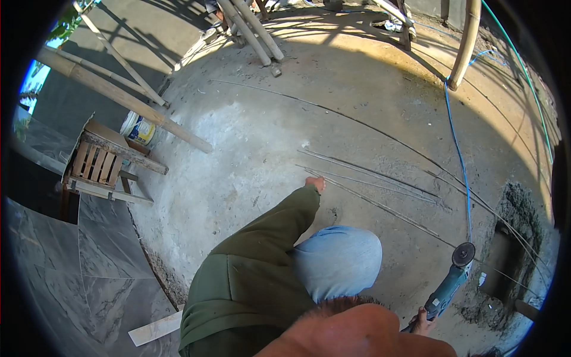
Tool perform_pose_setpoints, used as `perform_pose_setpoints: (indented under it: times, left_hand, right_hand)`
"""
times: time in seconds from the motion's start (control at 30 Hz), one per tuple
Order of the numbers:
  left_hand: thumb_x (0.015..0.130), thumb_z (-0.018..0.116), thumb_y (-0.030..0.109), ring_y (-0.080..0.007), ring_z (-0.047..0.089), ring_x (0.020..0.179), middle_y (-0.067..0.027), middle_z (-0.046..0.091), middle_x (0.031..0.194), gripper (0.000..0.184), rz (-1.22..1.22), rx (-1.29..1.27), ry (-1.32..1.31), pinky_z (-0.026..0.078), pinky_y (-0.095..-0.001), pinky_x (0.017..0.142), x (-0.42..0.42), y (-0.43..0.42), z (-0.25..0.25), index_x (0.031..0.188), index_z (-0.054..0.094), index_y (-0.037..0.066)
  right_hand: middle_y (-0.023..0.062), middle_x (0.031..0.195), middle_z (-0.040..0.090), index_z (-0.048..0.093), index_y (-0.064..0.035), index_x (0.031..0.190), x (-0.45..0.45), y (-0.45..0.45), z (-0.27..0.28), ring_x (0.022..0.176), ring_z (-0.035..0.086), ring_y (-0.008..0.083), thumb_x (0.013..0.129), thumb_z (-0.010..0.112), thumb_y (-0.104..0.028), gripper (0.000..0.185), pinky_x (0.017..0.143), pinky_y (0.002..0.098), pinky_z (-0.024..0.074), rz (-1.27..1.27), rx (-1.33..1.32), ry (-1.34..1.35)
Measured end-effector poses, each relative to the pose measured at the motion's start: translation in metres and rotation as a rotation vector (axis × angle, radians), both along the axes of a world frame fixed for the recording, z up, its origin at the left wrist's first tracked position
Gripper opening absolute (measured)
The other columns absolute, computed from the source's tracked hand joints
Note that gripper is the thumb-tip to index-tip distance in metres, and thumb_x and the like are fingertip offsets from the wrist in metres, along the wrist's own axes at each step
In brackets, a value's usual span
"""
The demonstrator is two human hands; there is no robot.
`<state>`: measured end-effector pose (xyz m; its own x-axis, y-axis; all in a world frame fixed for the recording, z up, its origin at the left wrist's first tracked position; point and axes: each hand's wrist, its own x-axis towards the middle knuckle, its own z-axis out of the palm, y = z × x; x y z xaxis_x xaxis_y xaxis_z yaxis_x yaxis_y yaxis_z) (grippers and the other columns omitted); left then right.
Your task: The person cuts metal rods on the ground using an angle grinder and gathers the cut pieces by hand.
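Note:
My left hand [316,184], at the end of a dark green sleeve, reaches down to the concrete floor and holds the near end of thin metal rods [380,206]. At the lower right my right hand [423,324] is wrapped round the rear of a teal angle grinder [447,290]. The grinder's round disc [463,254] lies close to the rods, near their right-hand stretch. Whether the disc touches a rod cannot be told. More rods [369,171] lie side by side just beyond my left hand.
A blue cable [457,143] runs down to the grinder. Bamboo poles [466,44] stand around the floor. At the left are a wooden stand [98,162], a paint bucket [138,128] and grey tiles [113,238]. A pit [504,262] opens at the right. Part of a person [215,8] shows at the top.

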<state>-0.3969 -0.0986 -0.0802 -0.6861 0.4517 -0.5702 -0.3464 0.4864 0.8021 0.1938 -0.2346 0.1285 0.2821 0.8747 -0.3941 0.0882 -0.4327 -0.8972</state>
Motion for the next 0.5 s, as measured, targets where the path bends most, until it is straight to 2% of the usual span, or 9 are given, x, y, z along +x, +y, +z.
perform_pose_setpoints:
  times: [0.07,0.17,0.23,0.27,0.33,0.37,0.43,0.5]
  left_hand:
    - [0.087,0.063,0.012,-0.0163,0.058,0.056,-0.0075,0.060,0.068,0.018,-0.001,-0.022,0.005,0.047,-0.0285,0.049,0.003,-0.001,0.010,0.078,0.060,-0.004]
    - [0.087,0.064,0.013,-0.0163,0.058,0.057,-0.0074,0.060,0.068,0.019,-0.006,0.021,-0.016,0.047,-0.0285,0.050,0.003,-0.001,0.004,0.078,0.061,-0.003]
    - [0.087,0.064,0.016,-0.0138,0.053,0.046,-0.0085,0.059,0.061,0.029,0.051,0.066,0.000,0.042,-0.0282,0.042,0.001,0.001,-0.007,0.066,0.058,-0.003]
    - [0.087,0.064,0.016,-0.0138,0.053,0.046,-0.0085,0.059,0.061,0.029,0.048,0.063,0.002,0.042,-0.0282,0.042,-0.002,0.001,-0.014,0.066,0.058,-0.003]
    - [0.086,0.065,0.023,-0.0242,0.062,0.056,-0.0133,0.065,0.068,0.031,0.024,0.068,-0.005,0.049,-0.0356,0.052,-0.010,0.001,-0.032,0.073,0.061,-0.005]
    - [0.086,0.065,0.023,-0.0242,0.062,0.056,-0.0133,0.065,0.068,0.031,0.031,0.065,0.000,0.049,-0.0356,0.052,-0.009,0.002,-0.036,0.073,0.061,-0.005]
    - [0.085,0.065,0.030,-0.0247,0.058,0.055,-0.0142,0.060,0.068,0.039,0.006,-0.219,0.278,0.047,-0.0378,0.053,-0.007,0.001,-0.040,0.082,0.057,-0.008]
    - [0.082,0.065,0.036,-0.0288,0.058,0.057,-0.0181,0.060,0.071,0.048,0.143,-0.177,0.298,0.047,-0.0416,0.056,0.014,0.004,-0.043,0.089,0.055,-0.010]
  right_hand:
    - [0.0041,0.060,0.050,0.050,-0.0037,0.103,-0.001,0.001,0.000,0.037,0.047,0.0140,0.074,0.075,-0.024,0.044,0.035,0.0278,0.0387,-0.034,0.031,0.016]
    - [0.0038,0.060,0.051,0.050,-0.0036,0.100,-0.002,0.001,0.000,0.038,0.047,0.0140,0.074,0.074,-0.024,0.041,0.036,0.0275,0.0388,-0.042,0.050,0.024]
    - [0.0037,0.060,0.051,0.050,-0.0039,0.099,0.001,0.002,-0.001,0.038,0.047,0.0138,0.075,0.074,-0.025,0.040,0.036,0.0275,0.0389,-0.040,0.045,0.020]
    - [0.0037,0.060,0.051,0.050,-0.0041,0.098,0.004,0.002,-0.002,0.039,0.048,0.0137,0.076,0.074,-0.025,0.039,0.036,0.0274,0.0389,-0.036,0.041,0.013]
    - [0.0034,0.059,0.051,0.050,-0.0045,0.098,0.013,0.005,-0.007,0.039,0.048,0.0134,0.076,0.074,-0.025,0.038,0.036,0.0273,0.0391,-0.034,0.037,0.027]
    - [0.0032,0.059,0.051,0.051,-0.0050,0.098,0.017,0.007,-0.010,0.039,0.048,0.0131,0.077,0.075,-0.026,0.038,0.036,0.0271,0.0394,-0.026,0.034,0.041]
    - [0.0026,0.058,0.050,0.051,-0.0056,0.098,0.023,0.014,-0.005,0.039,0.048,0.0131,0.077,0.076,-0.027,0.038,0.036,0.0270,0.0396,-0.024,0.058,0.065]
    - [0.0021,0.057,0.050,0.051,-0.0063,0.097,0.034,0.030,-0.012,0.038,0.048,0.0130,0.078,0.076,-0.028,0.039,0.035,0.0270,0.0399,0.014,0.071,0.096]
